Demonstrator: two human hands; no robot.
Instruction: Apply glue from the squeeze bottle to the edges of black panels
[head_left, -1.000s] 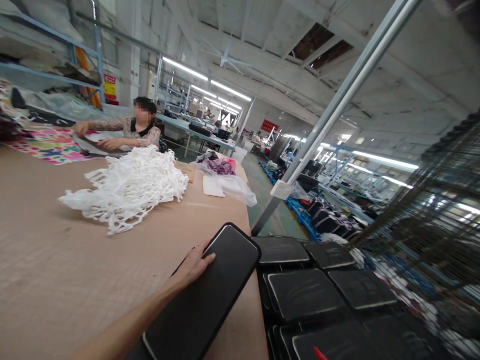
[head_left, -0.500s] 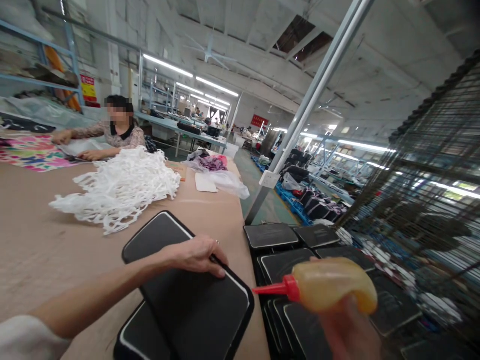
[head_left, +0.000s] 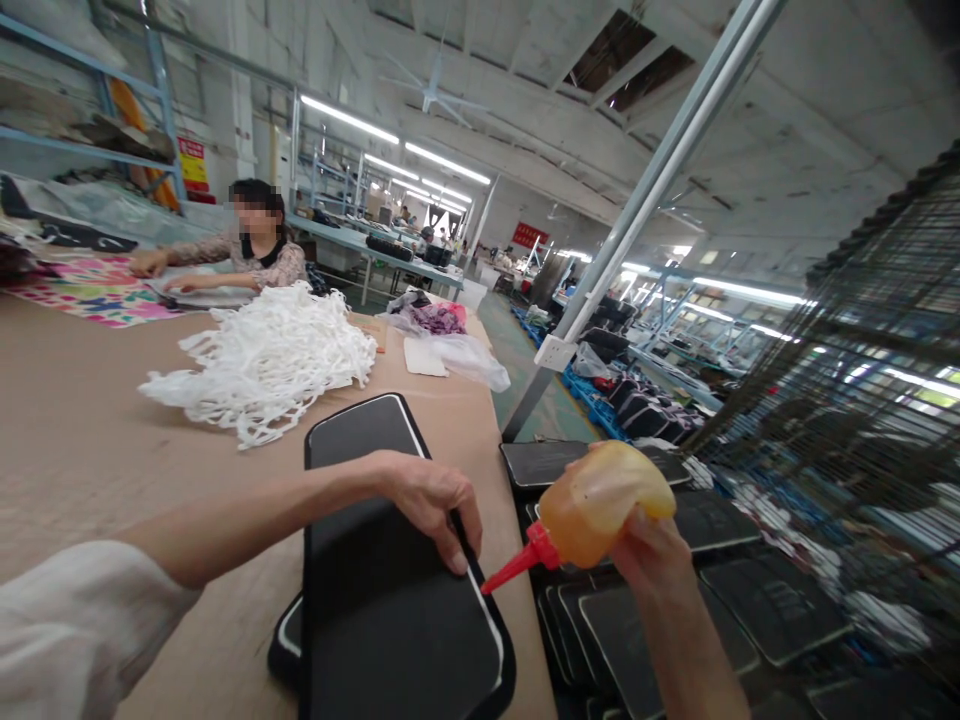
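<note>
Liquid of an amber colour fills the nozzle end of the squeeze bottle [head_left: 581, 510] that our right hand [head_left: 651, 545] holds, its fingers wrapped round the bulging, see-through plastic, whose wall looks paler and cloudier towards those fingers. From the bottle a tapering red nozzle [head_left: 521, 562] slants down and across to the edge just below our left thumb; whether its tip touches, we cannot tell. Our left hand [head_left: 435, 505] grips the edge of a black panel [head_left: 390, 625] in a narrow pinch, thumb on the flat face and the other fingers over the rim. That panel, smooth, dark and long with rounded corners, extends both above and below our left fingers, a white line [head_left: 489, 612] running just inside its border. Under it, below our left wrist, the rounded corner of a second panel [head_left: 289, 640] shows on the brown tabletop [head_left: 97, 440]. Beyond our left fingers we see a loose heap of white netting [head_left: 277, 360], and farther off a crumpled clear plastic bag [head_left: 472, 362] beside purple cloth [head_left: 437, 317]. Below our right fingers, stacked dark panels [head_left: 611, 630] lie past the tabletop's edge.
</note>
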